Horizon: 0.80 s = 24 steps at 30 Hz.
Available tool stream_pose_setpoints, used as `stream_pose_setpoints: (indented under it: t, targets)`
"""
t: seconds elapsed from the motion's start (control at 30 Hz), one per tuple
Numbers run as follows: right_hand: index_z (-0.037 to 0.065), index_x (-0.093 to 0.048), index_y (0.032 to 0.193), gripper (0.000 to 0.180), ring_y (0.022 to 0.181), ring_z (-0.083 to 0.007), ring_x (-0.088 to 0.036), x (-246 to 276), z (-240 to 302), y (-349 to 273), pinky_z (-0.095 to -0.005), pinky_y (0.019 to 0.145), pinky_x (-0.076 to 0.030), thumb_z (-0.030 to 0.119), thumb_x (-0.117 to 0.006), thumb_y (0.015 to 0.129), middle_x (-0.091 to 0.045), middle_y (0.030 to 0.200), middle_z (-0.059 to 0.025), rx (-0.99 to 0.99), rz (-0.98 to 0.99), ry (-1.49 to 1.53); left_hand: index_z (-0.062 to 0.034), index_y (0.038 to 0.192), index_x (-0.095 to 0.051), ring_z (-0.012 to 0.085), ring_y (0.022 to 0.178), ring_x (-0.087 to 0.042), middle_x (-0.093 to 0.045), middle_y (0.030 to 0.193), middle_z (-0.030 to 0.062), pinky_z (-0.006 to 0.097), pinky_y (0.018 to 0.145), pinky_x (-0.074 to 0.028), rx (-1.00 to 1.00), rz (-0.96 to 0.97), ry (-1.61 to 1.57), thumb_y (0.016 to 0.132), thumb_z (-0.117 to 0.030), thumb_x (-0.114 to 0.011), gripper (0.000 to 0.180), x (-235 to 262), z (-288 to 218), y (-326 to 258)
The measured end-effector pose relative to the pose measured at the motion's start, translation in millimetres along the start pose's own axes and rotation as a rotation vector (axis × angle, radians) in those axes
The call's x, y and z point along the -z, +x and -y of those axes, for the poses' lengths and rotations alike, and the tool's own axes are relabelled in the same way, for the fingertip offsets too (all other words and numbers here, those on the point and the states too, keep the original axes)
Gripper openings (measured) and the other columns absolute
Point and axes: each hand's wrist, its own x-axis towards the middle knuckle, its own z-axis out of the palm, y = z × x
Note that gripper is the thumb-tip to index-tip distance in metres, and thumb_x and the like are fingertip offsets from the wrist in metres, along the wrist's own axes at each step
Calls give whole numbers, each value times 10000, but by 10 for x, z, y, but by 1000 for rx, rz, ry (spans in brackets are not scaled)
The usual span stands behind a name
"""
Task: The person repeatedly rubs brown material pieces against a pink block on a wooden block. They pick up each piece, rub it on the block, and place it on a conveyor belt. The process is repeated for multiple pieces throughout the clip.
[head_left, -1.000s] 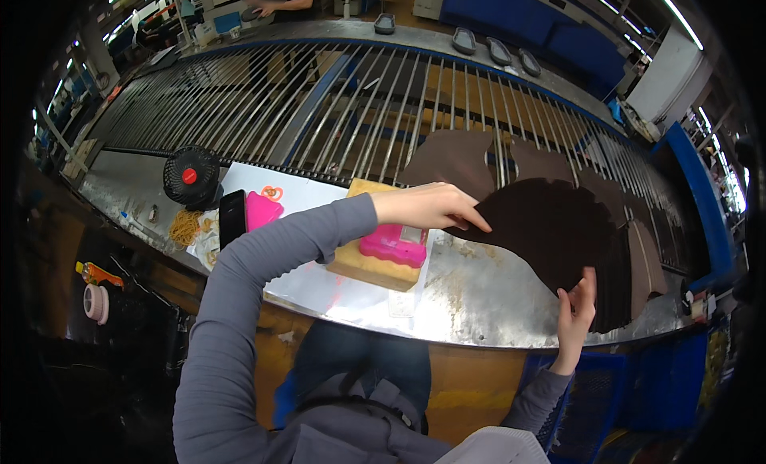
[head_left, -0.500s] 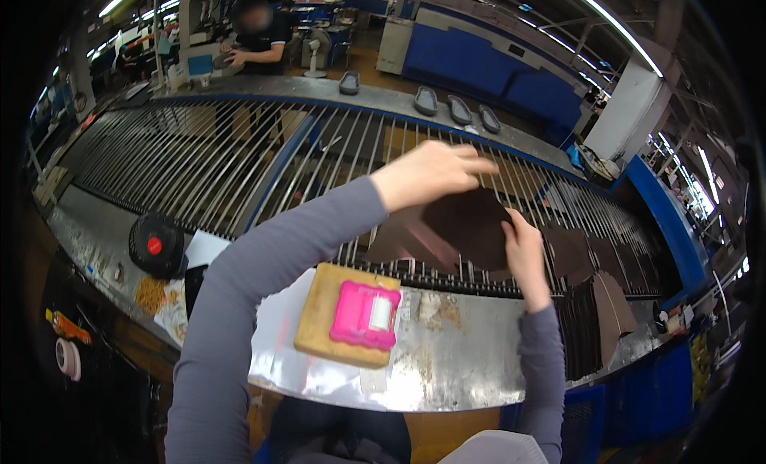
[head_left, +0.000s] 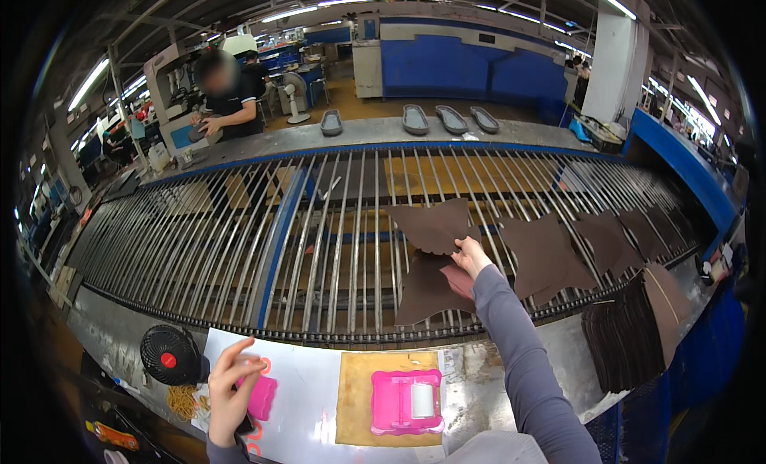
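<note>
Over the roller conveyor, my right hand [head_left: 471, 258] pinches the edge of a dark brown cut sheet piece [head_left: 431, 223]. Just below that hand lies another dark brown piece [head_left: 427, 292], with a pinkish fold [head_left: 458, 280] showing beside my wrist. At the lower left my left hand [head_left: 230, 388] is raised with its fingers curved and apart, nothing visible in them. Partly hidden behind those fingers is a pink scalloped object [head_left: 262, 398]. More dark brown pieces [head_left: 542, 256] lie on the rollers to the right.
A pink holder [head_left: 387, 400] with a white roll rests on a yellowish board [head_left: 351, 408]. A black fan [head_left: 169, 355] stands left; a stack of brown pieces [head_left: 622, 336] sits right. Several grey sole-shaped trays [head_left: 415, 119] line the far ledge. Across the conveyor [head_left: 215, 225] stands a person [head_left: 231, 105].
My left hand has come off the brown piece and moved back to the lower left. My right hand keeps hold of a piece over the rollers. The view has shifted.
</note>
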Motion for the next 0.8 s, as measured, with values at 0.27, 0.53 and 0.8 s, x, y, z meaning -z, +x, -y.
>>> stream_pose_setpoints:
  t: [0.27,0.53,0.8]
  targets:
    - [11,-481,1224,290,1139,-386,-565,750,256,157,-536,897,-516,-22,-387,952,-507,1300,-189,89,-204,-285,45,936,-684,209,961,-626,-595,1252,195,309,864,-494,40,-129,-119,800,101,-618,161,-274,-224,-332]
    - [64,-547,1359,486,1245,-267,-521,408,1139,-2203,-363,1032,-412,181,-646,898,-540,1348,-172,515,106,-1048,15,915,-660,264,840,-659,-643,1107,247,347,779,-528,-255,-24,-504,782,104,-633,163,-575,-421,-763]
    - [53,-629,1180,327,1132,-358,-573,2104,2464,-4416,-430,956,-472,156,-662,871,-614,1191,-139,1185,-858,-1865,-4,881,-696,284,810,-691,-713,917,191,346,712,-542,-466,497,-687,749,104,-678,172,-1372,-1289,-1078]
